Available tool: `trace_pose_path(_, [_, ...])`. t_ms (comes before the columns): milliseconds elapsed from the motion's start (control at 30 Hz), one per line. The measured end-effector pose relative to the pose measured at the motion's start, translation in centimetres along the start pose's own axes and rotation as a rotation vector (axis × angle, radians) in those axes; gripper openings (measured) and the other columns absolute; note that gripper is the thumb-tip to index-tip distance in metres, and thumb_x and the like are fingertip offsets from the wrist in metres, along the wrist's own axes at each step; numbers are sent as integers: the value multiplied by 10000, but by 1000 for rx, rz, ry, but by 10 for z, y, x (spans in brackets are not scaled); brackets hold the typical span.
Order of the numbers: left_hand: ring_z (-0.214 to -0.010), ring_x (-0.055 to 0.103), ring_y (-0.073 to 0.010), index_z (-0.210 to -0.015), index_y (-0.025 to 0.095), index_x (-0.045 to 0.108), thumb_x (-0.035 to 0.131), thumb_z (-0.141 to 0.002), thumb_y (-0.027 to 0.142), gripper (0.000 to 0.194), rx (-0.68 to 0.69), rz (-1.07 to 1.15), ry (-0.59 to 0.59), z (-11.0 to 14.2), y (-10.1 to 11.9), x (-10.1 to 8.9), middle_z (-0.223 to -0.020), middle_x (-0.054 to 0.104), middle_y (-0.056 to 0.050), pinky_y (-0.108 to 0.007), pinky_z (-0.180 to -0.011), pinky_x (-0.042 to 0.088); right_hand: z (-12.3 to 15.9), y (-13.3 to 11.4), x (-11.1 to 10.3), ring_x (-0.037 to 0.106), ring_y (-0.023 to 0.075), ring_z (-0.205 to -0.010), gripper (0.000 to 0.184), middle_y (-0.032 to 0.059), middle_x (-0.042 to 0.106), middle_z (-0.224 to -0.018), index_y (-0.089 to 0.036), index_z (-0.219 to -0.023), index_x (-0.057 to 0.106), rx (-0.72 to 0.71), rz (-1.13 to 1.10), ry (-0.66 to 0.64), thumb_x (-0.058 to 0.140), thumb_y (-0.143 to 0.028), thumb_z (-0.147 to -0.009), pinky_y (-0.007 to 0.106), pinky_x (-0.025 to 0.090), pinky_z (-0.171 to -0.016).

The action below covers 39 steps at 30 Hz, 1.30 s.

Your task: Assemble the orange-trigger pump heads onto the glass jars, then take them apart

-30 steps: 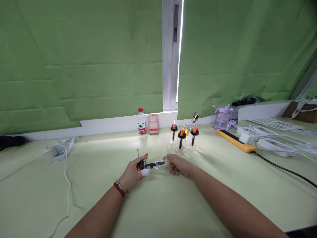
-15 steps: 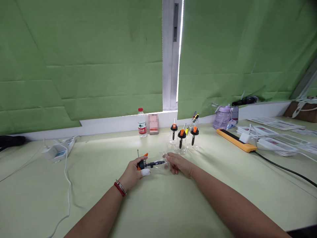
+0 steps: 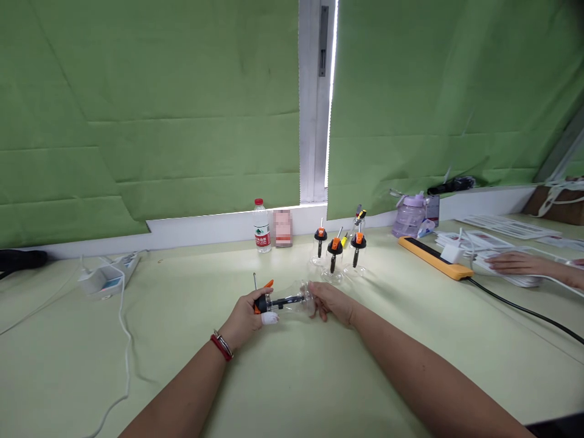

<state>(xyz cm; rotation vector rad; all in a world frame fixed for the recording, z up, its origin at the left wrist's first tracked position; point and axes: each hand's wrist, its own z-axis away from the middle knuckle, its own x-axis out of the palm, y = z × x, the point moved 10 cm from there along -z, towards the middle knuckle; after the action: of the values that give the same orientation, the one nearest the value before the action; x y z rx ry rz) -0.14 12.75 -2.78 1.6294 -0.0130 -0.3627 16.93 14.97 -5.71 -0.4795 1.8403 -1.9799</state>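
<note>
Left hand (image 3: 244,317) fingers clamp the black-orange cap (image 3: 261,303) of the horizontal clear vessel (image 3: 294,300); right hand (image 3: 334,302) fingers pinch its base. Bare surface (image 3: 292,383) extends nearside of the vessel. Contact beneath the vessel is indeterminable.

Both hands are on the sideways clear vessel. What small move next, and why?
I'd probably tip the clear vessel upright, base down: the left hand grips its black-and-orange top, the right hand its base, and three similar vessels stand upright nearby.
</note>
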Motion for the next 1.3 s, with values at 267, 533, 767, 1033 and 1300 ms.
trace_pose_path(267, [-543, 387, -69, -1114, 138, 565, 780, -527, 309, 648, -16, 21, 1, 0, 0, -1, -701, 481, 34, -190, -479, 337, 9, -21, 10, 563, 73, -542, 620, 41, 565, -1030, -293, -1274, 396, -74, -3, -74, 644, -443, -726, 186, 405, -418])
trace_pose_path(533, [-695, 494, -132, -1116, 143, 578, 794, -513, 261, 651, 39, -13, -12, -1, -2, 0, -780, 573, -15, -254, -674, 439, -5, 13, 4, 393, 51, -317, 677, 20, 552, -472, -105, -745, 599, 69, 65, -21, 251, -680, -813, 165, 232, -299])
trace_pose_path(767, [-686, 502, -138, -1104, 147, 584, 784, -529, 285, 624, 41, -35, -13, -1, 0, -1, -795, 578, -22, -252, -645, 434, 2, -3, -1, 560, 92, -532, 582, 94, 634, -929, -168, -1202, 489, 9, 10, -34, 439, -590, -804, 176, 356, -364])
trace_pose_path(1033, [-683, 499, -131, -1135, 140, 571, 784, -530, 292, 659, 44, -20, -10, -2, -2, -2, -805, 565, -22, -246, -639, 431, 5, -13, 7, 534, 75, -514, 537, 47, 623, -885, -211, -1216, 468, -44, 10, -73, 575, -479, -764, 186, 384, -426])
trace_pose_path(1300, [-673, 476, -123, -1148, 163, 571, 769, -550, 342, 656, 68, -62, -16, -2, -2, -2, -914, 580, -38, -247, -623, 415, -2, 0, 6, 412, 54, -356, 581, 14, 560, -526, -102, -785, 605, -13, 67, -62, 347, -621, -823, 169, 247, -324])
